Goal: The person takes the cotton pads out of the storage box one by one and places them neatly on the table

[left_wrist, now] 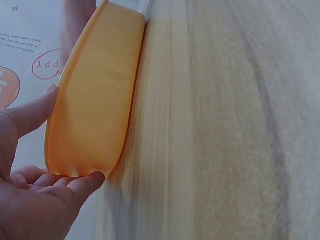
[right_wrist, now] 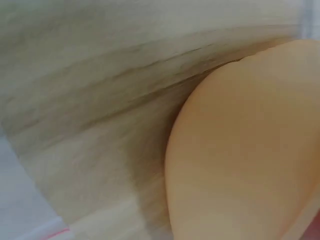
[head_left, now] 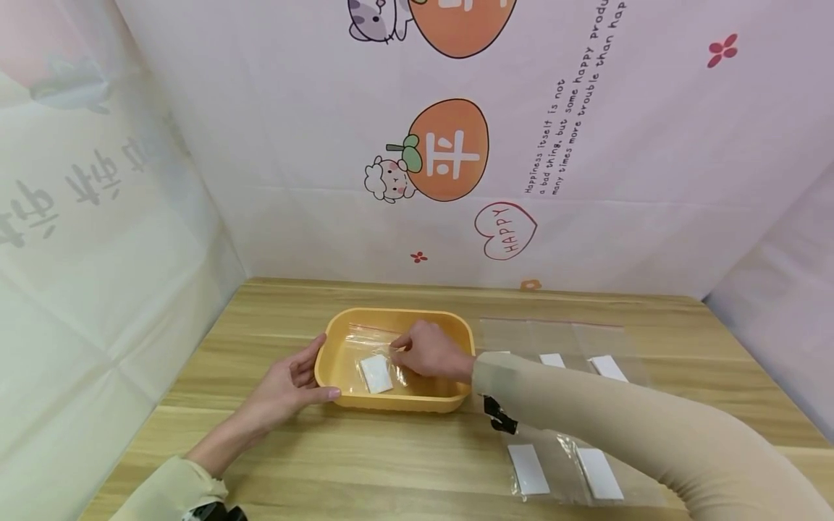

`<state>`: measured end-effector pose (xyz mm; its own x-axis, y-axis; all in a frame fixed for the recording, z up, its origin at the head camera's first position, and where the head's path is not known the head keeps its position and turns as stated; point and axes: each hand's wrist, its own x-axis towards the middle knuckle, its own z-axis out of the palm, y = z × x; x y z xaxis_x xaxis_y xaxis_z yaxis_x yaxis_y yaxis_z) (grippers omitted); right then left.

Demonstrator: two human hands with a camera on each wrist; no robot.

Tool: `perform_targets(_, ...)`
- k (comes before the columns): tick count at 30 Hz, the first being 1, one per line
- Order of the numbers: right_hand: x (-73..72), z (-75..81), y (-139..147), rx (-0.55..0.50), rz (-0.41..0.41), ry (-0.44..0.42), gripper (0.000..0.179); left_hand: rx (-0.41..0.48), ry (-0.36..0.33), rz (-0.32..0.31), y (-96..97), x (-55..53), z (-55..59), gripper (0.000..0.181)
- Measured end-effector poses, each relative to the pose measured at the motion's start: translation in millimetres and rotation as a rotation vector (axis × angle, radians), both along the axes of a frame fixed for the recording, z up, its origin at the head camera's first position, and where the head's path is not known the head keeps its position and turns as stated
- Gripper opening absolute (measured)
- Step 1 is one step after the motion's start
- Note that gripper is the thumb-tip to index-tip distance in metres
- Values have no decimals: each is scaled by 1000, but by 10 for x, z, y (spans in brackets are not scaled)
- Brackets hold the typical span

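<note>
A yellow-orange plastic bin (head_left: 404,402) stands on the wooden table. Inside it lies a clear zip bag (head_left: 374,341) with a white square packet (head_left: 376,374) in it. My right hand (head_left: 433,351) reaches into the bin and pinches the bag's right side; its fingertips partly cover that edge. With the thumb on the near rim and the fingers round the end, my left hand (head_left: 287,387) holds the bin's left side. The left wrist view shows this hand (left_wrist: 45,185) against the bin's outer wall (left_wrist: 97,90). In the right wrist view the bin's wall (right_wrist: 240,145) hides most of the right hand.
To the right, several clear bags with white packets (head_left: 528,469) lie flat on the table (head_left: 326,463) in two rows, partly under my right forearm (head_left: 599,405). A printed white curtain (head_left: 293,181) hangs behind the table's far edge, with sheets at both sides.
</note>
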<state>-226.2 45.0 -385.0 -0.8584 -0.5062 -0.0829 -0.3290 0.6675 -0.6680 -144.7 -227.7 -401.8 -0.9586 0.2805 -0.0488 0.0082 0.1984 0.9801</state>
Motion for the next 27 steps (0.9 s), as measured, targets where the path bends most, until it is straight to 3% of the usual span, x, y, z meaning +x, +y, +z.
perform_targets(6, 19, 33, -47, -339, -31, -359, 45, 12, -10, -9, 8, 5, 9, 100)
perform_targets(10, 19, 55, -80, -399, -24, -498, 58, 12, -11, -13, 12, 3, 8, 101)
perform_targets(13, 25, 70, -95, -369, -12, -482, 63, 8, -13, -13, 9, -2, 2, 101)
perform_targets(20, 64, 132, -84, -320, 2, -305, 66, 16, -13, -12, -3, -3, -14, 103)
perform_targets(27, 99, 287, -6, -323, 6, -258, 68, 5, 4, -19, -4, -4, -33, 104)
